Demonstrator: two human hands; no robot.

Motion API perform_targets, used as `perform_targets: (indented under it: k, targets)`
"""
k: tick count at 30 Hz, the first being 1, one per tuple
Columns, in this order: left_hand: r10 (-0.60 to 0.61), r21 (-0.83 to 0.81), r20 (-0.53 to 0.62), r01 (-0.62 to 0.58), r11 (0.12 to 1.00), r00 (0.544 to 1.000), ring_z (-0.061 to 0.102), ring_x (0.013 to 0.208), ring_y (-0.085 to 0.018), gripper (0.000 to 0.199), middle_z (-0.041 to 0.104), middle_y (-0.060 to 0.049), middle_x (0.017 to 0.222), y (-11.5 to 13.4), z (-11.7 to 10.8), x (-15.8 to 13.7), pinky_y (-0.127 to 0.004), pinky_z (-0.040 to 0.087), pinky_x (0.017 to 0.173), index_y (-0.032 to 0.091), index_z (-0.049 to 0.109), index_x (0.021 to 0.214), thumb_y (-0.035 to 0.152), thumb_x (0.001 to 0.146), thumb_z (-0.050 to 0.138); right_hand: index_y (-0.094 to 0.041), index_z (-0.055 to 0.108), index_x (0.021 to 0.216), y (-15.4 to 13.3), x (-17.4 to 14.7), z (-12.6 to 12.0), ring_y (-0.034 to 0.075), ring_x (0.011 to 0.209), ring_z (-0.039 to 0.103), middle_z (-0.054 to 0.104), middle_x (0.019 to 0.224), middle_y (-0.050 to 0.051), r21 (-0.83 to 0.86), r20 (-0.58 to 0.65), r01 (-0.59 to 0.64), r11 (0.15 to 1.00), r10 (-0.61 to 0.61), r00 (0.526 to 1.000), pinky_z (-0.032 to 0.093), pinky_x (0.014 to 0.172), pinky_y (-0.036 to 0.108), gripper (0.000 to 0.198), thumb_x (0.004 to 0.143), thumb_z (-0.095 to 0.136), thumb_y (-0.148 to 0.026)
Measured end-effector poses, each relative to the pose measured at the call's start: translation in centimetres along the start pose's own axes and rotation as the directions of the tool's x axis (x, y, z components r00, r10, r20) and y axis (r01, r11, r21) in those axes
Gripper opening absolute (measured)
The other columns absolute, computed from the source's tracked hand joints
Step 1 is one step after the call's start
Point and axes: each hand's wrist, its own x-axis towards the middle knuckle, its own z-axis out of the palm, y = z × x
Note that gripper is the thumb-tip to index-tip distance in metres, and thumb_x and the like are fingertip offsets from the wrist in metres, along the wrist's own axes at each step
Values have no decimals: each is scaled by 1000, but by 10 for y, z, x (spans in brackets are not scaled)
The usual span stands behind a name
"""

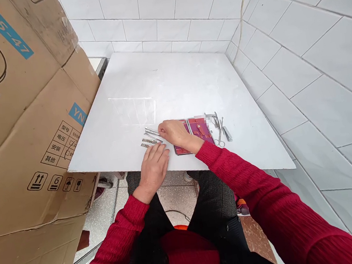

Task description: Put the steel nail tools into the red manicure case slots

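Observation:
My left hand (155,165) lies flat at the table's near edge with its fingers stretched out. Just beyond its fingertips are several slim metal tools (150,131) and some gold-patterned pieces (147,142). My right hand (175,133) reaches leftward across an open manicure case (199,132) with a red and purple lining. Its fingertips are closed at the right end of the slim tools; whatever they hold is hidden. To the right of the case lie small scissors (219,140), a nail clipper (227,134) and other metal tools (215,119).
The white table (185,79) meets a tiled wall (160,5) at the back. A clear plastic sleeve (133,110) lies left of centre. Large cardboard boxes (32,137) crowd the left side, and a cable (241,25) hangs in the right corner.

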Motion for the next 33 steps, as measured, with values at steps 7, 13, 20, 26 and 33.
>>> perform_targets:
  k: [7, 13, 20, 26, 33]
  targets:
    - [105, -123, 75, -95, 988, 992, 58, 135, -28, 33, 67, -14, 136, 19, 17, 19, -49, 52, 108, 16, 63, 133, 22, 105, 47, -20, 78, 94, 2, 1, -3, 19, 83, 64, 77, 99, 7, 33, 51, 54, 998, -55, 997, 34, 66, 29, 28, 92, 51, -16]
    - [87, -156, 94, -71, 985, 992, 60, 132, -27, 28, 69, -13, 133, 17, 22, 22, -48, 54, 107, 18, 68, 125, 23, 105, 49, -20, 78, 98, 3, 4, 2, 19, 85, 65, 77, 101, 6, 51, 48, 33, 998, -35, 998, 35, 68, 28, 28, 92, 51, -14]
    - [62, -142, 83, -50, 989, 995, 62, 128, -26, 30, 70, -12, 131, 19, 25, 19, -46, 54, 106, 17, 67, 128, 21, 105, 49, -19, 77, 101, -1, 9, 4, 21, 86, 67, 78, 101, 8, 16, 65, 24, 1000, -25, 998, 35, 66, 30, 26, 95, 51, -18]
    - [57, -136, 89, -44, 990, 994, 62, 129, -26, 34, 70, -13, 134, 19, 26, 18, -48, 54, 107, 19, 65, 133, 20, 105, 47, -16, 77, 102, -9, 10, 0, 25, 89, 69, 78, 103, 15, -79, 103, 40, 996, -32, 994, 37, 69, 31, 29, 99, 49, -19]
    - [74, -99, 72, -67, 993, 995, 62, 129, -26, 30, 69, -13, 134, 19, 27, 17, -46, 53, 108, 16, 67, 128, 18, 105, 48, -18, 76, 101, -7, 10, 1, 22, 87, 67, 77, 100, 9, -18, 66, 18, 1000, -17, 998, 34, 66, 30, 27, 99, 49, -19]
